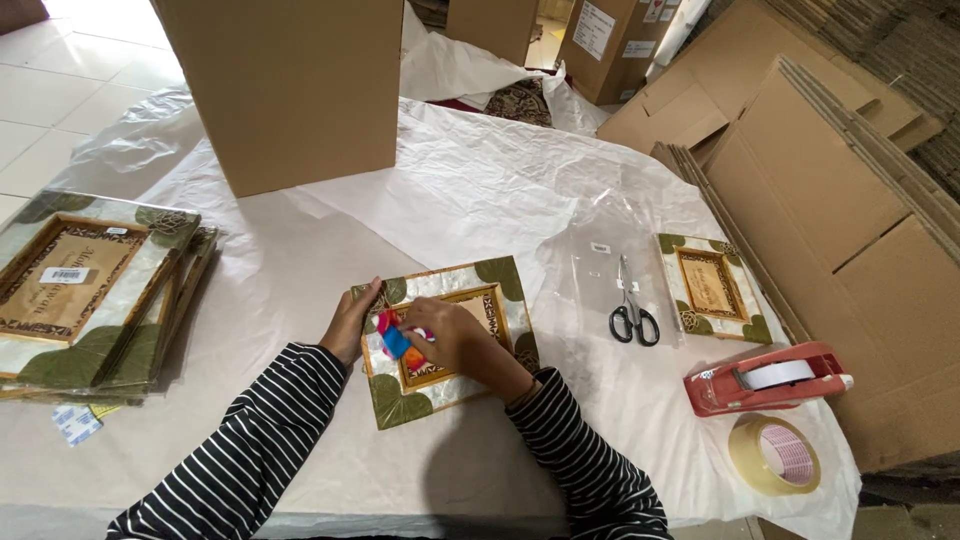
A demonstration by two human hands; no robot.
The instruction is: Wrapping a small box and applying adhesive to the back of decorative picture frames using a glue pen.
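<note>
A picture frame point(500, 285) with pale shell panels, green leaf corners and a wooden inner border lies flat on the paper-covered table point(300, 260) in front of me. My left hand point(352, 322) rests on its left edge. My right hand point(455, 338) is closed on a small bright cloth point(396, 336), pink and blue, pressed on the frame's middle. Both arms wear black and white striped sleeves.
A stack of similar wrapped frames point(85, 295) sits at the left. A tall cardboard box point(290, 90) stands behind. At the right lie scissors point(633, 318) on a clear bag, a smaller frame point(712, 288), a red tape dispenser point(765, 378), a tape roll point(775, 455) and flat cartons point(850, 200).
</note>
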